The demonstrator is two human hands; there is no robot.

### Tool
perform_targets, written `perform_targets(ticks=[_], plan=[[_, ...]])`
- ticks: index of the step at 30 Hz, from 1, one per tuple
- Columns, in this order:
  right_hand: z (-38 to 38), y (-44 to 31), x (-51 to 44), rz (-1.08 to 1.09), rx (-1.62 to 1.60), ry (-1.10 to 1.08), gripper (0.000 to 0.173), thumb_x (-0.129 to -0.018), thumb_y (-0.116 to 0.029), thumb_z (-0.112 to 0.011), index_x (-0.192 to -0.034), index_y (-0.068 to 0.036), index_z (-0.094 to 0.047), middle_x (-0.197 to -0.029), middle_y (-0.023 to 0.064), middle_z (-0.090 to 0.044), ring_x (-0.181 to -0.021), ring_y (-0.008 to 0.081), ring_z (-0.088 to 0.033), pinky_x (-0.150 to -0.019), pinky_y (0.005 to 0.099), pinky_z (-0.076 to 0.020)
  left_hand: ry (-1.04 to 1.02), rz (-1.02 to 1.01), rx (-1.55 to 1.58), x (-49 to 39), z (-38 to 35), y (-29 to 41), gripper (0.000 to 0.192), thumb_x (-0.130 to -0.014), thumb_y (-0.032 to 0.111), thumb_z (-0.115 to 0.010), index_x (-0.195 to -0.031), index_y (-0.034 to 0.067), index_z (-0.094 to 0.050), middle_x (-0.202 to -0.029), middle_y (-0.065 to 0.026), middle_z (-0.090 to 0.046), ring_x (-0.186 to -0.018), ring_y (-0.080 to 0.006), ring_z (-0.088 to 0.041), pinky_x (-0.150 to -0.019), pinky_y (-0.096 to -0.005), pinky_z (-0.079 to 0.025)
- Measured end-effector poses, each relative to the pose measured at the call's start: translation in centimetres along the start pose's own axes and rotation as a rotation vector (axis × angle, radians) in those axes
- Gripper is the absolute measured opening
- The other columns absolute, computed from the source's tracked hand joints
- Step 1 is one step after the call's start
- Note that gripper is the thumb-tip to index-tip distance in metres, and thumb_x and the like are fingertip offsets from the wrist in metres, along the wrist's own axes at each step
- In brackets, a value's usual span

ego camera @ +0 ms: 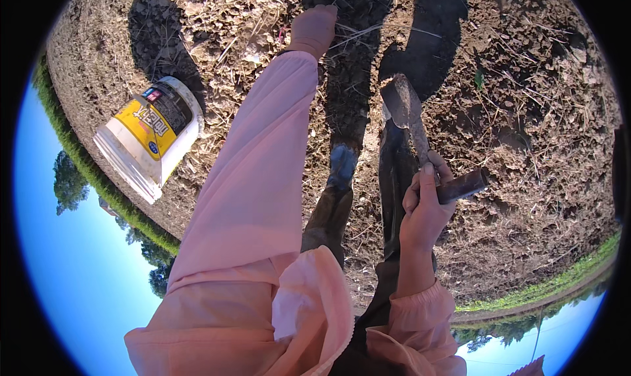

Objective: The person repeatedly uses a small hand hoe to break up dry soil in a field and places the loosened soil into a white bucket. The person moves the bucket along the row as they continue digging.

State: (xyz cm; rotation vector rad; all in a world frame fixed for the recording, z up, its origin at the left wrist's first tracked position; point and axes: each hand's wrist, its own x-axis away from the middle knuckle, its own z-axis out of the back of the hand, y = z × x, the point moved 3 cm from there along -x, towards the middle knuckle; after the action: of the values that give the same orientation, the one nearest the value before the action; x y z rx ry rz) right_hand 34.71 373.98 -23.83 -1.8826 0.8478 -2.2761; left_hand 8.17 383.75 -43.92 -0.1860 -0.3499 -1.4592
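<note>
My left hand [314, 28] reaches down to the soil at the top of the view, its back towards me and its fingertips hidden, beside dry straw. Whether it holds anything cannot be told. My right hand [428, 208] grips a short-handled digging tool like a hand hoe. Its dark handle [462, 185] sticks out to the right of my fist, and its soil-covered metal blade [402, 100] points away from me, above the ground near my foot. A small pinkish-red thing [282, 33] lies on the soil just left of my left hand.
A white plastic bucket [153, 134] with a yellow and black label stands on the soil at left. Dry, crumbly soil [532, 144] with straw surrounds my feet [342, 164]. A small green plant [479, 78] grows at right. Grass [108, 193] edges the field.
</note>
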Motion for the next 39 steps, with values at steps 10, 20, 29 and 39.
perform_targets(ticks=[10, 20, 29, 39], plan=[[-1.1, 0.7, 0.2, 0.004, -0.013, -0.016, 0.021, -0.088, -0.009, -0.058, -0.108, -0.005, -0.055, -0.063, -0.0014, -0.048, -0.043, 0.0031, -0.036, -0.038, 0.0171, -0.0249, 0.247, 0.413, 0.955, 4.7, 6.1, -8.1, 0.025, -0.086, 0.024, -0.061, -0.091, 0.000, -0.059, -0.074, -0.0075, -0.061, -0.063, -0.0148, -0.054, -0.059, -0.0288, -0.045], [-1.7, 1.3, 0.2, -0.029, 0.006, -0.019, 0.019, -0.087, -0.010, -0.058, -0.106, -0.006, -0.056, -0.063, -0.0009, -0.048, -0.041, 0.0036, -0.036, -0.036, 0.0171, -0.0241, 0.073, 0.400, 0.638, 3.8, 7.0, -6.5, 0.030, -0.072, 0.016, -0.068, -0.096, 0.004, -0.055, -0.069, -0.0097, -0.061, -0.064, -0.0227, -0.060, -0.062, -0.0331, -0.051], [-1.7, 0.9, 0.0, -0.043, 0.026, -0.043, 0.022, -0.087, -0.009, -0.059, -0.108, -0.003, -0.055, -0.065, -0.0015, -0.048, -0.044, 0.0033, -0.038, -0.039, 0.0166, -0.0272, -0.098, 0.045, -0.284, 0.2, 3.0, -4.1, 0.014, -0.081, 0.012, -0.056, -0.092, 0.005, -0.052, -0.089, -0.0121, -0.059, -0.076, -0.0289, -0.066, -0.059, -0.0384, -0.054], [-2.1, 1.1, 0.3, -0.025, 0.031, -0.037, 0.021, -0.087, -0.009, -0.059, -0.108, -0.005, -0.056, -0.065, -0.0018, -0.049, -0.044, 0.0028, -0.037, -0.038, 0.0164, -0.0259, 0.030, 0.201, -0.080, 0.2, 4.5, -6.0, 0.028, -0.076, 0.018, -0.059, -0.104, 0.014, -0.058, -0.095, -0.0116, -0.062, -0.082, -0.0337, -0.061, -0.068, -0.0414, -0.050]])
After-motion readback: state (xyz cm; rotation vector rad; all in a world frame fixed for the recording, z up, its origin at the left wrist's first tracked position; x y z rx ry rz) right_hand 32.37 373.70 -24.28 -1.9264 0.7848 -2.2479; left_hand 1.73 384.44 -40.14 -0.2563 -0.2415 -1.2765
